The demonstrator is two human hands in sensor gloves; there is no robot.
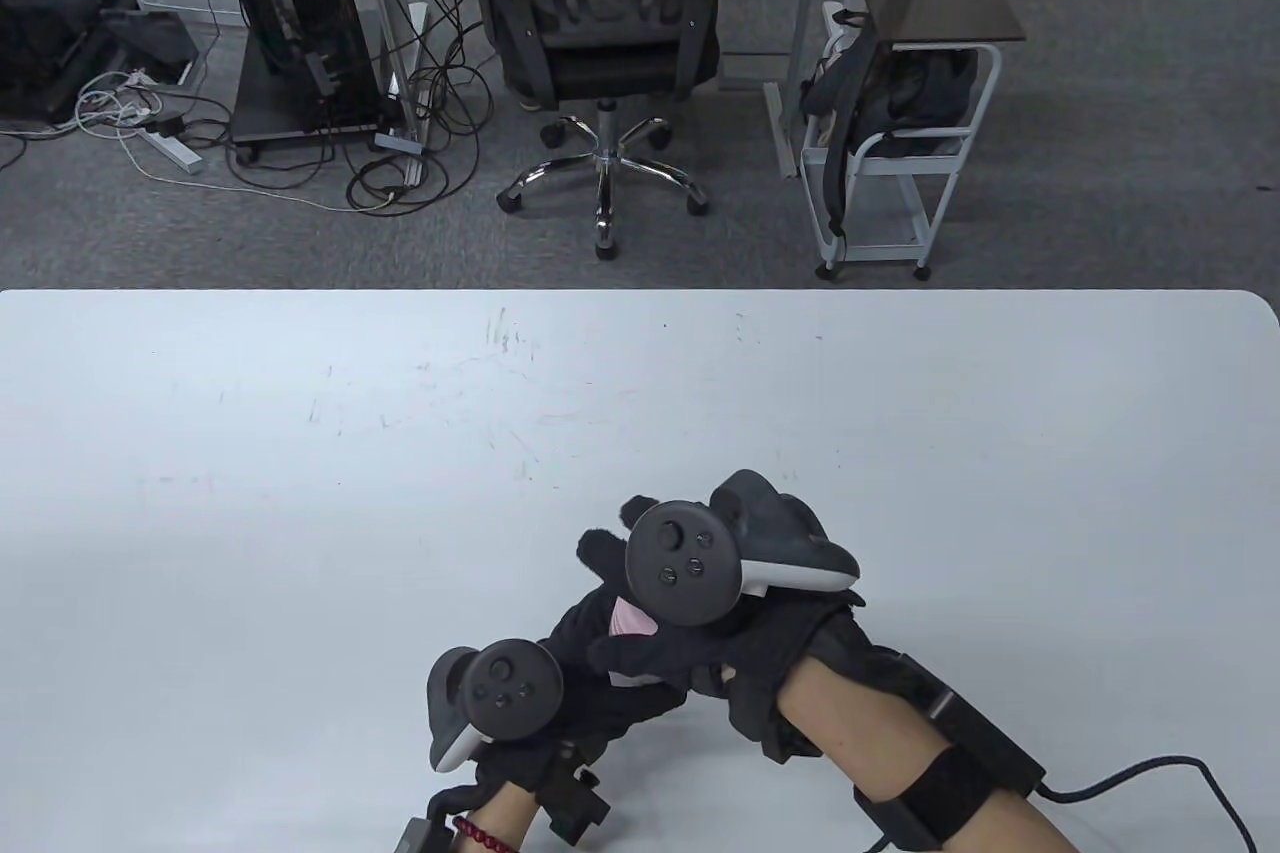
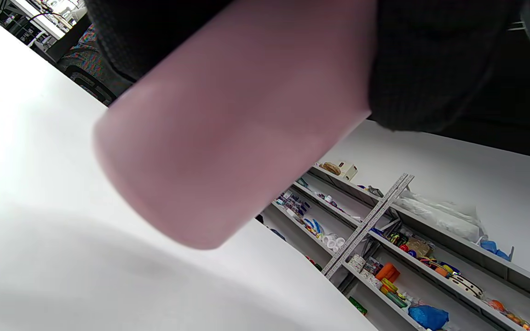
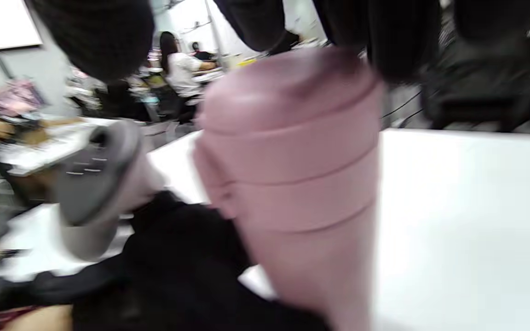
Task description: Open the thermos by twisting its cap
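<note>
Task status, judged from the present views: cap not yet off. Cap seated on body, seam lines closed and even in the right wrist view; no gap, no thread visible. Remaining: twist through, then lift clear. Amount of rotation achieved: cannot tell.

Left side: left hand (image 1: 580, 683) in black sensor glove wrapped around the smooth pink cylindrical thermos body (image 2: 228, 138), fingers (image 2: 430, 69) clamped on its upper part. Lower end of body raised off the white worktop (image 1: 300, 493), tilted, shadow beneath it in the left wrist view.

Centre: only a small pink patch of the thermos visible between both gloves in the table view, low and near the front edge of the worktop.

Right side: right hand (image 1: 700, 633) in black sensor glove placed over the top, above the left hand. Pink domed screw cap (image 3: 292, 96) directly beneath the fingers (image 3: 398, 41), fingertips spread around its rim and touching its top edge. Firmness of that grip: cannot tell, view blurred.
</note>
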